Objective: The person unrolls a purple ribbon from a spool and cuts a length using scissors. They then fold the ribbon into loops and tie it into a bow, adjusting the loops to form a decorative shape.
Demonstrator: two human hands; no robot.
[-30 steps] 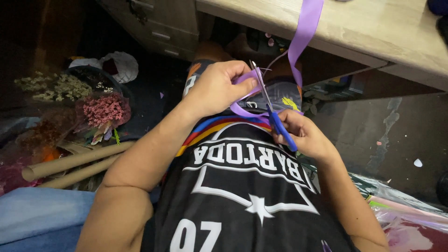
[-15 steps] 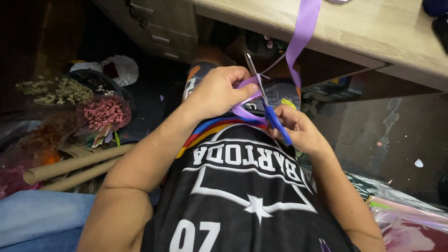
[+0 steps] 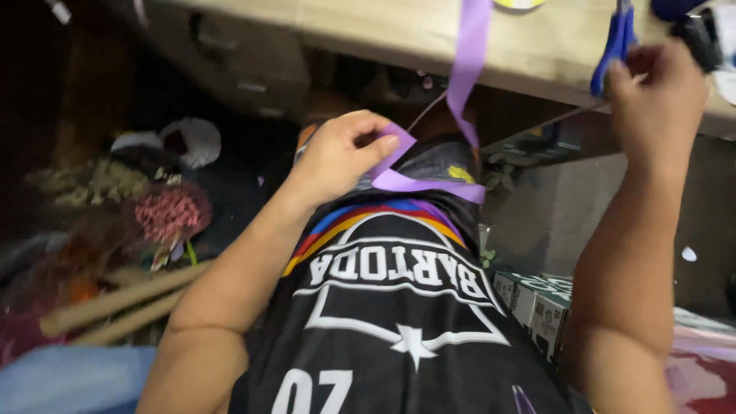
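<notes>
Head view, left to right: left hand (image 3: pixel 341 157) pinches the folded end of the purple ribbon (image 3: pixel 418 180) above the lap, below the surface (image 3: pixel 383 31) edge, as a second ago. Right hand (image 3: pixel 659 88), formerly beside it, has risen to the surface's right edge, gripping the blue-handled scissors (image 3: pixel 613 46); the cutting looks finished.

A purple ribbon (image 3: pixel 429 180) hangs from the upper centre and folds into a loop mid-frame. Blue-handled scissors (image 3: pixel 613 42) stand upright at upper right.
</notes>
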